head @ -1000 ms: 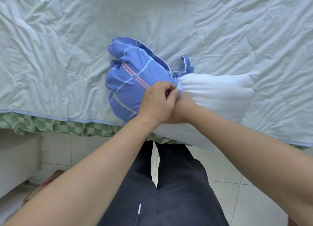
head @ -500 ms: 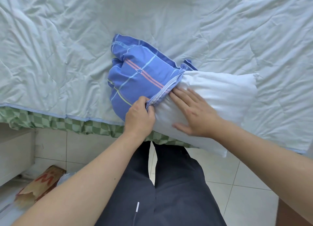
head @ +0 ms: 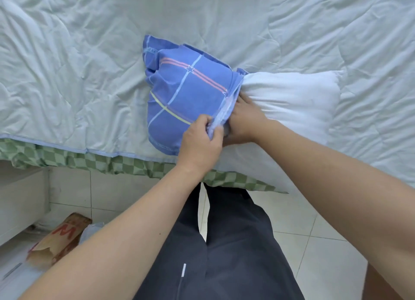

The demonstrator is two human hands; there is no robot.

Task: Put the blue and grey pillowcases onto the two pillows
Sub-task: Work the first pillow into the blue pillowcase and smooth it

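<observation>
A white pillow lies across the near edge of the bed, its left end inside the blue checked pillowcase. My left hand pinches the bunched open hem of the pillowcase at its near side. Beside it, my right hand presses on the pillow right at the hem, with its fingertips at or under the fabric edge. Whether those fingers grip the hem is hidden. The right half of the pillow is bare. No grey pillowcase and no second pillow are in view.
A crumpled pale green quilt covers the bed, over a green checked sheet along the edge. My dark trousers stand on white floor tiles. A brown paper bag lies on the floor at the left beside a white bed frame.
My right hand slid left from lying flat on the pillow to the pillowcase hem. My left hand kept hold of the hem, and the blue case now sits further over the pillow.
</observation>
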